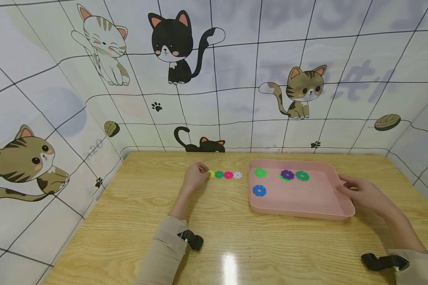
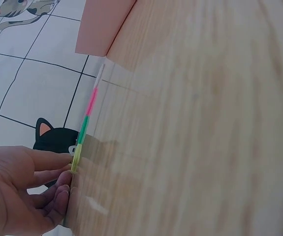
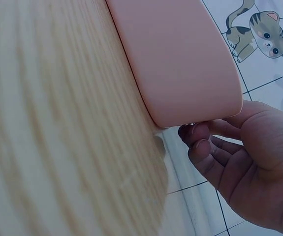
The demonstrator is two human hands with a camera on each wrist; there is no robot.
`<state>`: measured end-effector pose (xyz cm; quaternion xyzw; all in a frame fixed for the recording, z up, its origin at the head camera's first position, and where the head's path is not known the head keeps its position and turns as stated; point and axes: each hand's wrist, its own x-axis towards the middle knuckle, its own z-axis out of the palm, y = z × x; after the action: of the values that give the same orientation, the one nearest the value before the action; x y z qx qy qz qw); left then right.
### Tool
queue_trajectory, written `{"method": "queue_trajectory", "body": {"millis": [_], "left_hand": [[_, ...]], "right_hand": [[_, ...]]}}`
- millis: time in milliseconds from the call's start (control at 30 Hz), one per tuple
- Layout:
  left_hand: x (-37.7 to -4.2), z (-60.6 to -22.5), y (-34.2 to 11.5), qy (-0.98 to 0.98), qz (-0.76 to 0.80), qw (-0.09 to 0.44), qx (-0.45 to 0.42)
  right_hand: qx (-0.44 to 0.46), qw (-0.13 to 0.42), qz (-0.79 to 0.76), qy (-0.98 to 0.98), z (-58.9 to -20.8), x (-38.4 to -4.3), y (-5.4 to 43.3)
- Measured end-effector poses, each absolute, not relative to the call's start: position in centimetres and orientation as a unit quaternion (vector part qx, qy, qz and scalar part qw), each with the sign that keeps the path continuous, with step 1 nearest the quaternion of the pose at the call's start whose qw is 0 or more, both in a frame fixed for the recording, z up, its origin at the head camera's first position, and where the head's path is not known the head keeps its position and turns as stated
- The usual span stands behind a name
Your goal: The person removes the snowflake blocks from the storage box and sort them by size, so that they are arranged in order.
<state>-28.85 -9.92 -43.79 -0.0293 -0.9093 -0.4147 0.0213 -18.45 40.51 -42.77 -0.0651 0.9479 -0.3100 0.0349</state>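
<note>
In the head view my left hand (image 1: 196,177) pinches a yellow slotted plastic disc (image 1: 212,173) at the left end of a straight row. Beside it in line are a green disc (image 1: 219,174), a pink disc (image 1: 228,175) and a white disc (image 1: 237,175). The left wrist view shows the row edge-on, with thumb and fingertips at the yellow disc (image 2: 76,157). My right hand (image 1: 365,194) grips the right rim of a pink tray (image 1: 299,202). From the right wrist, its fingers curl against the outside of the tray (image 3: 180,69).
Inside the tray lie a light green disc (image 1: 260,172), a blue disc (image 1: 259,190), a purple disc (image 1: 287,174) overlapping a green one, and another green disc (image 1: 302,175). The wooden table (image 1: 228,233) ends at a wall sheet (image 1: 235,111) printed with cats.
</note>
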Motion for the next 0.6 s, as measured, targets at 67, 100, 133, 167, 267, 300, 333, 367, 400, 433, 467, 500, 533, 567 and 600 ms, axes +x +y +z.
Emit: {"method": "queue_trajectory", "body": {"millis": [67, 100, 133, 167, 267, 300, 333, 367, 400, 433, 467, 500, 533, 567, 600], "left_hand": [[-28.8, -43.7, -9.9, -0.907, -0.419, 0.016, -0.026], [-28.7, -43.6, -9.8, -0.906, -0.423, 0.013, -0.024], [-28.7, -43.5, -9.8, -0.903, -0.429, 0.011, -0.020], [-28.6, -43.5, -9.8, -0.900, -0.435, 0.008, -0.017], [-28.5, -43.3, -9.8, -0.892, -0.452, 0.005, -0.013], [-28.4, -43.2, -9.8, -0.889, -0.457, 0.006, -0.013], [-28.4, -43.2, -9.8, -0.887, -0.461, 0.009, -0.015], [-28.4, -43.1, -9.7, -0.885, -0.465, 0.012, -0.019], [-28.3, -43.1, -9.6, -0.884, -0.467, 0.017, -0.024], [-28.3, -43.0, -9.5, -0.882, -0.470, 0.021, -0.029], [-28.3, -43.0, -9.4, -0.880, -0.474, 0.026, -0.034], [-28.2, -42.9, -9.3, -0.876, -0.479, 0.028, -0.040], [-28.2, -42.9, -9.1, -0.872, -0.486, 0.028, -0.045], [-28.1, -42.8, -8.9, -0.867, -0.494, 0.028, -0.050], [-28.0, -42.7, -8.7, -0.864, -0.500, 0.027, -0.054]], "right_hand": [[-0.065, 0.034, -0.308, 0.949, -42.7, -18.4, 40.5], [-0.065, 0.034, -0.308, 0.949, -42.7, -18.4, 40.5], [-0.065, 0.033, -0.306, 0.949, -42.7, -18.4, 40.5], [-0.065, 0.031, -0.307, 0.949, -42.7, -18.4, 40.6], [-0.066, 0.029, -0.310, 0.948, -42.8, -18.4, 40.6], [-0.067, 0.029, -0.313, 0.947, -42.8, -18.4, 40.6], [-0.068, 0.029, -0.314, 0.946, -42.8, -18.5, 40.6], [-0.069, 0.029, -0.317, 0.946, -42.9, -18.5, 40.6], [-0.070, 0.028, -0.318, 0.945, -42.9, -18.5, 40.6], [-0.070, 0.028, -0.319, 0.945, -42.9, -18.5, 40.6], [-0.070, 0.028, -0.320, 0.944, -42.8, -18.5, 40.6], [-0.070, 0.028, -0.321, 0.944, -42.8, -18.5, 40.6], [-0.070, 0.028, -0.321, 0.944, -42.8, -18.5, 40.6], [-0.070, 0.028, -0.320, 0.944, -42.8, -18.5, 40.6], [-0.069, 0.028, -0.320, 0.945, -42.8, -18.5, 40.6]]}}
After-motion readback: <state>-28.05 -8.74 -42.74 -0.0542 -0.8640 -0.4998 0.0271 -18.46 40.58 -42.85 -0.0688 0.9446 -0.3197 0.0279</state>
